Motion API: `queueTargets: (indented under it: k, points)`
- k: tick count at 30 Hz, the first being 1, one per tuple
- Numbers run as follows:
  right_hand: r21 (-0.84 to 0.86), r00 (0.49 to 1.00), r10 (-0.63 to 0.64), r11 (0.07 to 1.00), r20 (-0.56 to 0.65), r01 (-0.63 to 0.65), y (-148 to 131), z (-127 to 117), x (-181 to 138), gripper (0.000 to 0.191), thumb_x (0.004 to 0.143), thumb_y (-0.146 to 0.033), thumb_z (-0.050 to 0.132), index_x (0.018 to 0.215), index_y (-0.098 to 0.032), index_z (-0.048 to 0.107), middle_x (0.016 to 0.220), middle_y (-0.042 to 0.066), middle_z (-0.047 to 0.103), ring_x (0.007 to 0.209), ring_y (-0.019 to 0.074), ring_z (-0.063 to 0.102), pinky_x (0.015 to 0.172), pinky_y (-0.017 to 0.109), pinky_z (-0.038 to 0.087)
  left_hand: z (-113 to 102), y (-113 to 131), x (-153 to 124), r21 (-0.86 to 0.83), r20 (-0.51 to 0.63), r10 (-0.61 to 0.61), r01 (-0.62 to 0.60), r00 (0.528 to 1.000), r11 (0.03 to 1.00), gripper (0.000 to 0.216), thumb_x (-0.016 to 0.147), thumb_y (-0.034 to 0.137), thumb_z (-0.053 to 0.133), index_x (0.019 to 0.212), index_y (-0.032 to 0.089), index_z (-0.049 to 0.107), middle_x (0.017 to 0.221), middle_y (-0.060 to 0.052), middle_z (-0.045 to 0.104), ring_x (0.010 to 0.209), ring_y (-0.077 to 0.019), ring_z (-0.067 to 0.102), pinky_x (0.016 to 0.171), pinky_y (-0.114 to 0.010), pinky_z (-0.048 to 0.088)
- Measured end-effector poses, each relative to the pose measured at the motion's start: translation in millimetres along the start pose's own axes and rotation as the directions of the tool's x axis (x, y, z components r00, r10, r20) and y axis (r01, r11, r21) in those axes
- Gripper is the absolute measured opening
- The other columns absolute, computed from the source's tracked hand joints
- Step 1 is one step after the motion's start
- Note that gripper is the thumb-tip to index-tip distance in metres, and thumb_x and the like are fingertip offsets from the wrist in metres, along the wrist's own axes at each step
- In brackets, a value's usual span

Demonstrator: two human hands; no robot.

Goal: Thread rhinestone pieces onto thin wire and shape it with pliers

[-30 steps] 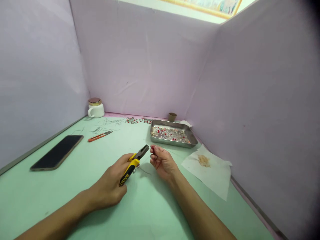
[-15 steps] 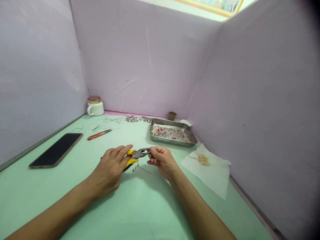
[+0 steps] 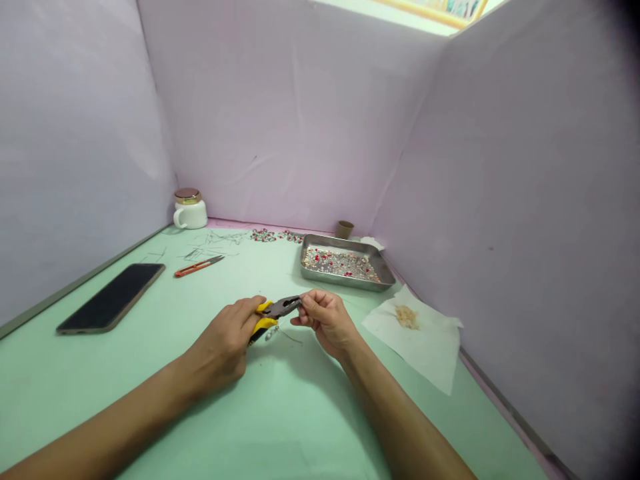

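Note:
My left hand (image 3: 227,340) is wrapped round the yellow-and-black handles of a pair of pliers (image 3: 283,307), whose grey jaws point right and are closed at the tips. At those tips, my right hand (image 3: 326,319) is closed in a pinch of thumb and forefinger. What it pinches is too small and too covered to make out. Under the pliers' jaws hangs a thin wire (image 3: 290,337) with small pale beads (image 3: 271,333) near its left end. I cannot tell where its upper end goes.
Beyond my hands, a metal tray (image 3: 345,283) holds red and clear beads. Red-and-silver beaded pieces (image 3: 263,235), loose wires (image 3: 227,238), orange thread snips (image 3: 197,268), a phone (image 3: 113,298) and a lidded white mug (image 3: 191,215) lie left. Paper (image 3: 430,350) and a brown cup (image 3: 345,229) are right.
The pliers' jaws, apart before, have come together as my left fingers drew in on the handles. My right hand keeps its pinch at nearly the same spot.

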State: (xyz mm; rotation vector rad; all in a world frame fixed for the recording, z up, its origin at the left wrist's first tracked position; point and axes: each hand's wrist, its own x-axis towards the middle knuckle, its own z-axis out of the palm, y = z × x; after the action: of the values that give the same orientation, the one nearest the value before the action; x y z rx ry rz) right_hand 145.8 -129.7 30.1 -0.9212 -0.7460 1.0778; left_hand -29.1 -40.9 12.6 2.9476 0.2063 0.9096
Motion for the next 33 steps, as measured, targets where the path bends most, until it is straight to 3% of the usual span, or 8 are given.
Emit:
queueTargets:
  k: [4,12,16,24,33]
  points:
    - [0.010,1.000,-0.020,1.000,-0.011,0.020,2,0,1,0.027,0.058,-0.035,0.072,0.055,-0.013,0.056,0.047,-0.005,0.050,0.042,0.0043,0.043,0.058,0.027,0.052,2,0,-2,-0.082,0.003,-0.019,0.019,1.000,0.996,0.057,0.059,-0.005,0.037,0.113,0.012,0.041,0.113,-0.015,0.046,0.103,-0.0253,0.045,0.084,-0.040,0.043]
    - [0.075,0.999,0.026,0.997,-0.043,-0.023,5,0,4,0.025,0.057,-0.033,0.073,0.063,-0.012,0.060,0.053,-0.004,0.052,0.046,0.0049,0.046,0.060,0.026,0.052,-6,10,3,-0.356,0.130,-0.206,0.240,0.970,0.903,0.040,0.061,-0.003,0.037,0.094,0.018,0.047,0.107,-0.008,0.049,0.098,-0.0185,0.050,0.083,-0.029,0.044]
    - [0.125,0.999,0.038,0.992,-0.019,-0.035,5,-4,4,0.022,0.060,-0.029,0.072,0.068,-0.012,0.061,0.061,-0.001,0.055,0.052,0.0063,0.050,0.061,0.026,0.052,-12,8,4,-0.237,0.089,-0.210,0.226,0.974,0.945,0.049,0.060,-0.002,0.037,0.104,0.017,0.045,0.117,-0.009,0.044,0.109,-0.0219,0.044,0.090,-0.033,0.040]
    - [0.126,0.988,0.108,0.985,0.109,-0.122,0,-9,1,0.021,0.063,-0.031,0.069,0.063,-0.013,0.058,0.056,-0.004,0.049,0.045,0.0046,0.043,0.058,0.027,0.052,-11,0,3,0.048,0.043,-0.027,0.025,0.999,0.999,0.060,0.053,-0.004,0.039,0.110,0.013,0.043,0.129,-0.016,0.034,0.113,-0.0302,0.036,0.090,-0.047,0.033]
    - [-0.039,0.995,0.083,0.996,0.059,-0.081,-6,-9,1,0.028,0.061,-0.037,0.069,0.057,-0.014,0.055,0.052,-0.005,0.047,0.045,0.0047,0.042,0.058,0.027,0.051,-15,4,5,0.279,0.059,0.020,-0.036,0.998,0.959,0.051,0.054,-0.003,0.042,0.103,0.005,0.053,0.128,-0.022,0.037,0.109,-0.0326,0.039,0.087,-0.048,0.033]
